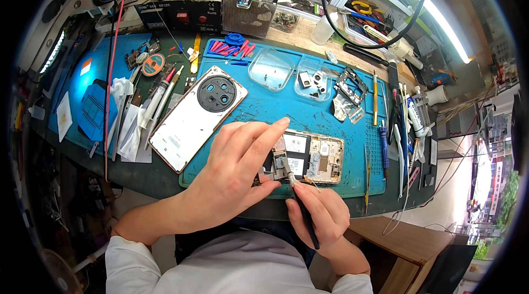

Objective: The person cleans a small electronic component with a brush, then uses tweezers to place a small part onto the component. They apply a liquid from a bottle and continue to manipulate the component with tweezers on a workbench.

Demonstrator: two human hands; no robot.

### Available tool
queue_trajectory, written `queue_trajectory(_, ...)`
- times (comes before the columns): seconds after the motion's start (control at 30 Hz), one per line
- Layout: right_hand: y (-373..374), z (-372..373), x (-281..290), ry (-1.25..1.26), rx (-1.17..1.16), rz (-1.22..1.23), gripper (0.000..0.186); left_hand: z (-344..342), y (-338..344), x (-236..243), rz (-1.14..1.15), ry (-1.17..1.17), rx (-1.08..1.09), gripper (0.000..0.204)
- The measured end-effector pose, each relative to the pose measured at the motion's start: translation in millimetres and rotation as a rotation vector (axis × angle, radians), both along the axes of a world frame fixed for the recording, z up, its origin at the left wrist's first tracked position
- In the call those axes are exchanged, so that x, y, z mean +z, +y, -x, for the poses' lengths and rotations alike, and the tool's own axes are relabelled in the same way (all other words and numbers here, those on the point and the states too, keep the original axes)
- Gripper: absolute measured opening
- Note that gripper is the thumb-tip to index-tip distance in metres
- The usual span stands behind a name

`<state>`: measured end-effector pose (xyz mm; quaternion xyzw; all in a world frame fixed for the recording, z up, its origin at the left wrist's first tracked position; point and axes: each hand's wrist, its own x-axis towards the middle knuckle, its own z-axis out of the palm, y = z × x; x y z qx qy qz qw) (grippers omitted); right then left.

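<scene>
My left hand (234,159) is closed, its thumb and fingers at the edges of a small metal-covered phone part (280,163). Between the fingers of my right hand (325,214) is a slim black-handled tool (306,219). Its pale metal end touches the small part, and the exact kind of tip is too small to tell. Just behind and to the right lies an opened phone body (330,159) with a dark battery; my left hand hides its left end. Left of my hands, a white phone back cover (179,134) with a round black camera ring rests at a slant.
A blue work mat (264,109) lies beneath. Clear plastic trays (271,71) stand farther back, one holding small parts. Metal phone brackets (350,87) lie at the right. Screwdrivers and tweezers (368,178) line the right side; pens, syringes (160,93) and a solder spool (153,65) sit left.
</scene>
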<state>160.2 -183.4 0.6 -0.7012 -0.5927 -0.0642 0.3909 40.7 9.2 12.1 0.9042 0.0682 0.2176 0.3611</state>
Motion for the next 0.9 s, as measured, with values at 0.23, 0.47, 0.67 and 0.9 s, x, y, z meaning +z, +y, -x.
queue_trajectory(0.23,-4.1,-3.8,-4.3,-0.036,0.058,-0.048,0.036,0.5,-0.1,-0.3,0.020,0.008,0.015,0.099)
queue_trajectory(0.47,-1.5,-2.4,-3.2,-0.054,0.056,-0.041,0.036,0.3,0.1,0.9,0.026,-0.008,0.013,0.095)
queue_trajectory(0.67,-1.9,-0.3,-1.8,-0.039,0.043,0.005,0.035,-0.2,-0.4,0.1,0.028,-0.014,0.011,0.095)
queue_trajectory(0.9,1.5,-0.3,-2.4,-0.063,0.032,0.001,0.037,0.5,-0.5,-2.3,-0.007,-0.009,0.019,0.100)
